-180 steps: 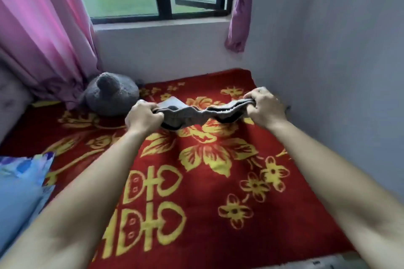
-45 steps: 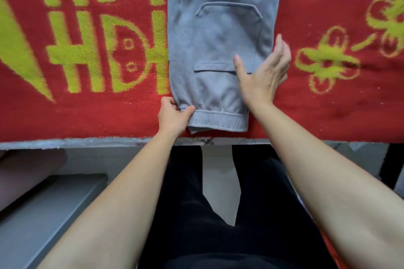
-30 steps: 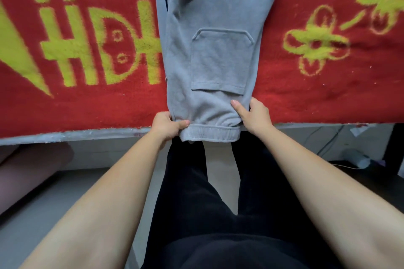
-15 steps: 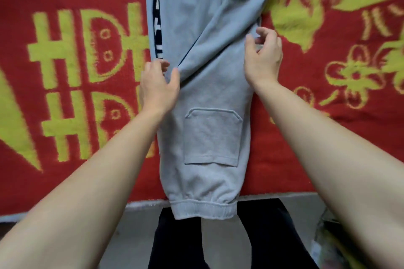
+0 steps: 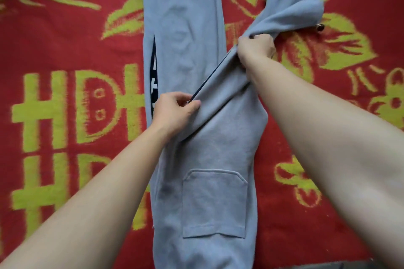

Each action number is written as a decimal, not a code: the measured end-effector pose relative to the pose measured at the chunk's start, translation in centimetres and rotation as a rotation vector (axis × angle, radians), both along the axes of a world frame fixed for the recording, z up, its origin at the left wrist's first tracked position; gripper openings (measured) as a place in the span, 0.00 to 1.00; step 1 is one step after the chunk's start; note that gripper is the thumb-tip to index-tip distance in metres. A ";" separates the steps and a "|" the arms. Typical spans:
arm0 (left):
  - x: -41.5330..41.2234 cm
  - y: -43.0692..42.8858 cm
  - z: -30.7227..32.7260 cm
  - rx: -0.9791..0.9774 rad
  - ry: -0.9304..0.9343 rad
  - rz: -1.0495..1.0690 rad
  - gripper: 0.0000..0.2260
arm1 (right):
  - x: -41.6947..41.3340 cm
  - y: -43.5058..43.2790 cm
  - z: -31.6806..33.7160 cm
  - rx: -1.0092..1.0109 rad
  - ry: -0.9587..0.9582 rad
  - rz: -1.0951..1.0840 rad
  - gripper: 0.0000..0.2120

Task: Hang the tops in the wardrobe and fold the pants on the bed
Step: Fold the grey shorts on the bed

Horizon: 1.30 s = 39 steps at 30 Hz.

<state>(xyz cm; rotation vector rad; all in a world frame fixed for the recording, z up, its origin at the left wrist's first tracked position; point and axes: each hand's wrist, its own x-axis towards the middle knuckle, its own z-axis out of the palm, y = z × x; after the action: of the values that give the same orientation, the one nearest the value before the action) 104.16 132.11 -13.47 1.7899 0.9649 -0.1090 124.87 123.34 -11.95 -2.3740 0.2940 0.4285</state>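
Pants (image 5: 196, 159) on bed (image 5: 65, 39), left hand (image 5: 175, 111) pinching fold, right hand (image 5: 255, 48) gripping fabric

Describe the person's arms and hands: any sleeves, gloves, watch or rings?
The left forearm and right forearm are bare to the picture's edge, with no sleeves in view. The left hand and right hand wear no gloves; no watch, bracelet or ring shows.

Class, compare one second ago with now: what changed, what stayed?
Both hands moved up the grey pants from their bottom end. The left hand pinches the upper leg's edge; the right hand grips it further up. The pants stay on the red blanket.
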 end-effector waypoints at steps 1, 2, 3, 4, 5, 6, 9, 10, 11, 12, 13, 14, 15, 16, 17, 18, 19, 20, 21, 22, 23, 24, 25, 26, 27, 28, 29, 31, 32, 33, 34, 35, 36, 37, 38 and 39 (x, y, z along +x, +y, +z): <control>0.1 0.5 0.4 0.019 -0.041 0.036 0.04 | 0.2 0.7 0.6 0.011 -0.081 0.020 0.08; 0.1 1.2 0.7 0.045 -0.089 0.082 0.06 | 0.4 1.6 1.3 0.039 -0.172 0.056 0.09; 0.1 1.9 0.9 0.085 -0.130 0.129 0.06 | 0.4 2.9 1.9 0.064 -0.261 0.114 0.10; -0.1 2.8 1.1 0.127 -0.155 0.168 0.07 | 0.3 4.5 2.4 0.082 -0.318 0.197 0.13; -0.3 3.6 1.2 0.164 -0.158 0.196 0.07 | 0.2 6.3 2.8 0.107 -0.347 0.294 0.12; -0.7 4.3 1.1 0.183 -0.146 0.217 0.07 | 0.1 8.1 2.9 0.135 -0.358 0.393 0.09; -1.9 6.4 -0.2 0.190 -0.081 0.271 0.08 | -0.6 13.4 2.6 0.165 -0.339 0.627 0.02; -2.4 7.0 -0.7 0.186 -0.068 0.294 0.08 | -1.0 14.9 2.1 0.156 -0.321 0.674 0.04; -2.8 7.5 -1.3 0.179 -0.058 0.317 0.07 | -1.3 16.3 1.4 0.132 -0.308 0.710 0.08; -3.1 7.9 -2.0 0.169 -0.048 0.334 0.07 | -1.7 17.4 0.6 0.094 -0.278 0.744 0.12; -3.4 8.2 -2.7 0.152 -0.037 0.345 0.07 | -2.1 18.2 -0.3 0.053 -0.216 0.788 0.16; -3.5 8.3 -3.4 0.128 -0.029 0.360 0.07 | -2.3 18.6 -1.4 0.011 -0.135 0.846 0.19; -3.5 8.4 -4.1 0.105 -0.026 0.378 0.07 | -2.4 18.9 -2.4 -0.030 -0.067 0.908 0.21; -3.4 8.5 -4.7 0.093 -0.024 0.399 0.08 | -2.5 19.0 -3.4 -0.067 -0.024 0.951 0.24; -3.3 8.6 -5.2 0.093 -0.020 0.412 0.09 | -2.4 19.0 -4.3 -0.094 -0.004 0.968 0.25; -3.2 8.7 -5.6 0.097 -0.015 0.416 0.10 | -2.2 19.2 -4.9 -0.114 0.000 0.970 0.27; -3.1 8.8 -6.0 0.100 -0.012 0.417 0.11 | -2.0 19.3 -5.3 -0.129 0.002 0.974 0.29; -3.1 8.9 -6.2 0.103 -0.008 0.415 0.11 | -2.0 19.5 -5.2 -0.139 0.011 0.983 0.31; -3.1 9.1 -6.3 0.107 -0.004 0.409 0.11 | -1.9 19.6 -5.0 -0.146 0.028 0.994 0.33; -3.0 9.2 -6.3 0.109 0.001 0.399 0.12 | -1.9 19.5 -4.7 -0.142 0.053 1.000 0.35; -3.1 9.3 -6.2 0.112 0.006 0.393 0.11 | -1.9 19.3 -4.3 -0.124 0.083 0.999 0.37; -3.1 9.3 -6.0 0.116 0.007 0.386 0.11 | -2.1 19.0 -3.9 -0.093 0.107 0.991 0.37; -3.1 9.2 -5.9 0.119 0.005 0.380 0.11 | -2.5 18.6 -3.5 -0.063 0.118 0.989 0.37; -3.1 9.0 -5.9 0.121 -0.002 0.376 0.11 | -3.1 17.9 -3.1 -0.044 0.112 1.005 0.35; -3.1 8.9 -5.8 0.122 -0.013 0.376 0.11 | -4.1 16.9 -2.8 -0.035 0.093 1.035 0.34; -3.0 8.9 -5.6 0.118 -0.027 0.382 0.11 | -5.5 15.7 -2.4 -0.028 0.069 1.076 0.32; -2.9 8.9 -5.4 0.110 -0.043 0.395 0.12 | -7.1 14.1 -2.1 -0.015 0.037 1.115 0.31; -3.0 8.8 -5.0 0.092 -0.054 0.422 0.16 | -10.6 9.7 -1.3 0.065 -0.066 1.090 0.29; -3.5 8.4 -4.8 0.089 -0.044 0.435 0.18 | -12.5 7.1 -0.8 0.133 -0.163 1.007 0.26; -4.3 7.7 -4.7 0.102 -0.019 0.438 0.19 | -14.2 4.3 -0.6 0.187 -0.283 0.882 0.23; -5.4 6.7 -4.5 0.131 0.018 0.425 0.20 | -15.9 1.3 -0.5 0.210 -0.383 0.736 0.19; -6.9 5.3 -4.2 0.164 0.057 0.400 0.21 | -17.5 -1.7 -0.5 0.201 -0.434 0.602 0.17; -8.7 3.7 -3.8 0.188 0.095 0.372 0.22 | -19.2 -4.5 -0.4 0.178 -0.421 0.483 0.18; -10.8 2.0 -3.4 0.192 0.136 0.344 0.24 | -20.9 -7.0 -0.3 0.144 -0.348 0.370 0.20; -13.0 0.1 -3.0 0.178 0.185 0.313 0.24 | -22.8 -9.5 -0.3 0.096 -0.243 0.274 0.24; -15.4 -1.8 -2.6 0.156 0.246 0.270 0.25 | -24.6 -12.0 -0.5 0.028 -0.136 0.209 0.28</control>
<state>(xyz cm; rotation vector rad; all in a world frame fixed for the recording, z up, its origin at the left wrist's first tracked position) 88.78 130.32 -16.06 1.7963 1.4164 -0.0860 100.22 111.34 -12.45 -2.4014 -0.0231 0.3617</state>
